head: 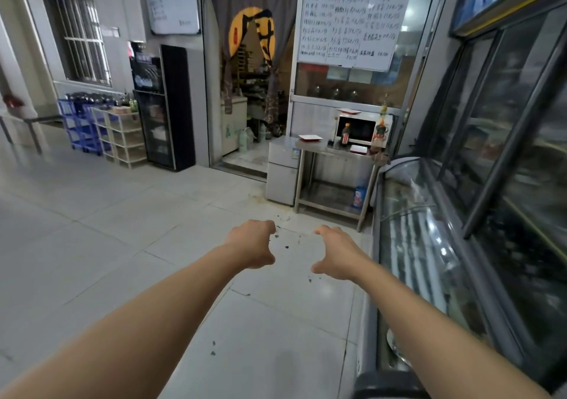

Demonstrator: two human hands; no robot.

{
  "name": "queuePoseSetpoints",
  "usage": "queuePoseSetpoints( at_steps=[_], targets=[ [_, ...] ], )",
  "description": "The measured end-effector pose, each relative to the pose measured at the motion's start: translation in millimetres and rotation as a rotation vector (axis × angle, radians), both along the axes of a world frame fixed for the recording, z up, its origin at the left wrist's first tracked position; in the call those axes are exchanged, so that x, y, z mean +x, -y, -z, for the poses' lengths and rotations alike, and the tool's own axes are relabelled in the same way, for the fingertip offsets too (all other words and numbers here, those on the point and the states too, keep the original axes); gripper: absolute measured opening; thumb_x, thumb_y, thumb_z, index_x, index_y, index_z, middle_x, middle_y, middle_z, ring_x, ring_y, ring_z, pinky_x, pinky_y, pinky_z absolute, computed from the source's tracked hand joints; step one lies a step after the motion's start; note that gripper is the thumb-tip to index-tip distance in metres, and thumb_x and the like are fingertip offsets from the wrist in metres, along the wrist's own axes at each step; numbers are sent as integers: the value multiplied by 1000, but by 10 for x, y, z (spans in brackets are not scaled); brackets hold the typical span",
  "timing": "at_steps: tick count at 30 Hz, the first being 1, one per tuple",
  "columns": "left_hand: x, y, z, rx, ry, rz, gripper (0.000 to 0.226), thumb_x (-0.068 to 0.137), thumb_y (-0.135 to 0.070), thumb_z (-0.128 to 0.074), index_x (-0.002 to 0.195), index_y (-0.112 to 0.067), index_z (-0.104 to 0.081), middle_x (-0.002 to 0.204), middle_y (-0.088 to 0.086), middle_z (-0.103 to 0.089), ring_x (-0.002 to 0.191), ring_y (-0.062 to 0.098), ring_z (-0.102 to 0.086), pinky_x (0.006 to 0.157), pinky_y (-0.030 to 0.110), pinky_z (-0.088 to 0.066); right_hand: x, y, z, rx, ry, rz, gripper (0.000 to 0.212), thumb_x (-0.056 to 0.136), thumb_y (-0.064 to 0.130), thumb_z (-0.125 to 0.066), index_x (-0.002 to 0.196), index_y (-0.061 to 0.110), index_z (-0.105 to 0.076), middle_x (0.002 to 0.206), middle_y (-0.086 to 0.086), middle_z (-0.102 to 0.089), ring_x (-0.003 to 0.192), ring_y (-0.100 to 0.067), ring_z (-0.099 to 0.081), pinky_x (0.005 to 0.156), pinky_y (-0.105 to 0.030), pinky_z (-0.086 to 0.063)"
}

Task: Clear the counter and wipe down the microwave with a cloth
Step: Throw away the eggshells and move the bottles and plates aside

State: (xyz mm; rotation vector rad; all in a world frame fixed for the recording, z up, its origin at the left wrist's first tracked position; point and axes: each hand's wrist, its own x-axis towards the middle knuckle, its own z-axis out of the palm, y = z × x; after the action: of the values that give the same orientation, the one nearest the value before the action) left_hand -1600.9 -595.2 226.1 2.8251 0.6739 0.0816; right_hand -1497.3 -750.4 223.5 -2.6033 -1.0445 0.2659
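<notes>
While both hands (254, 243) hang empty, microwave (357, 130) sits apparently well beyond grip.

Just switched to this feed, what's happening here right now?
Nothing is being handled yet. The person stands on the tiled floor some way back from the steel counter, both arms stretched forward; the left hand and right hand are empty with loosely curled fingers. On the counter the microwave is untouched, with a dark bottle in front of it and a red-rimmed tray to its left. I can't make out a cloth.
</notes>
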Motion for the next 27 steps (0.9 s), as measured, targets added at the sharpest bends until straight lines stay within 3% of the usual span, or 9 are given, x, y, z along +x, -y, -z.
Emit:
queuePoseSetpoints(
  at_steps=[4, 8, 13, 24, 27],
  targets=[
    [532, -529, -7, 15, 21, 52, 59, 79, -26, -69, 132, -22, -43, 128, 2, -53, 113, 23, -53, 89, 33, -48, 452, -456, -39, 3, 20, 44, 84, 78, 23, -74, 146, 18, -26, 148, -6, -29, 133, -26, -35, 96, -34, -45],
    [1143, -1173, -94, 32, 33, 119, 61, 78, -27, -69, 133, -22, -43, 132, 2, -52, 117, 23, -51, 92, 33, -46, 943, -1008, -107, 21, 21, 110, 86, 78, 25, -75, 147, 18, -24, 151, -7, -26, 137, -27, -31, 104, -36, -40],
    [1809, -1908, -277, 39, 43, 184, 56, 77, -26, -69, 128, -21, -47, 123, 3, -58, 109, 24, -57, 88, 38, -51, 1493, -1633, -244, 38, 18, 198, 86, 79, 28, -74, 148, 17, -23, 152, -7, -24, 139, -26, -26, 110, -36, -33],
    [3230, -2824, -153, 27, 8, 236, 57, 79, -31, -70, 129, -23, -45, 122, 4, -57, 106, 26, -56, 79, 33, -48, 2863, -2571, -204, 12, 17, 227, 82, 80, 27, -73, 146, 18, -26, 150, -7, -27, 137, -25, -29, 109, -38, -34],
    [3753, -3026, -83, 7, -5, 247, 57, 79, -29, -70, 129, -22, -45, 123, 5, -57, 107, 26, -57, 86, 36, -50, 3428, -2799, -153, 4, 16, 222, 84, 79, 26, -74, 146, 18, -25, 151, -7, -26, 139, -26, -27, 110, -40, -34]
  ],
)
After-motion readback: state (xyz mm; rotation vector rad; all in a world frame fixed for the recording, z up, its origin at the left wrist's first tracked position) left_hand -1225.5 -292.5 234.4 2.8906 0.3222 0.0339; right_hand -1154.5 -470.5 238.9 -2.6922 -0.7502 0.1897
